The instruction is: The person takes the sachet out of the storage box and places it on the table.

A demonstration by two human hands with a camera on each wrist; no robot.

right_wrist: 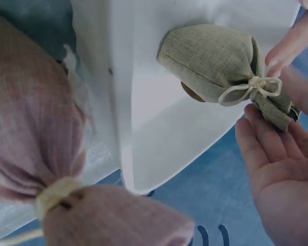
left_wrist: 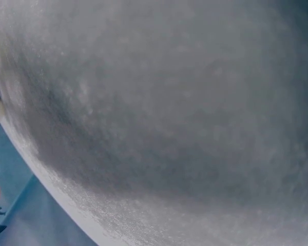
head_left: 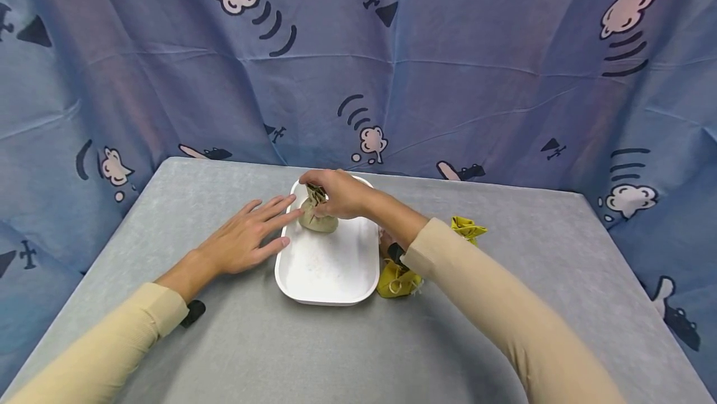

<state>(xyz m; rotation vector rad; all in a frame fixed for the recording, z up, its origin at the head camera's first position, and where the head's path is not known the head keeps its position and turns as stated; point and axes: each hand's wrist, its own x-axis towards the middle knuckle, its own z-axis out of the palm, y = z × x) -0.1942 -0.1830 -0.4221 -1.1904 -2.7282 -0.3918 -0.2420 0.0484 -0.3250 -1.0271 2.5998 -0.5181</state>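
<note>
A greenish-beige cloth pouch, tied at the neck with a pale cord bow, sits in the far left part of a white tray. My right hand holds it by its gathered neck; in the right wrist view the thumb and fingers of that hand lie on either side of the neck. A small brown patch shows beside the pouch. My left hand is spread with straight fingers over the tray's left rim, one fingertip close to the pouch; whether it touches is unclear.
Right of the tray stand a yellow-green pouch and another yellow pouch, both partly behind my right forearm. A pink pouch stands near the tray. The left wrist view shows mostly grey tabletop. A blue patterned curtain hangs behind.
</note>
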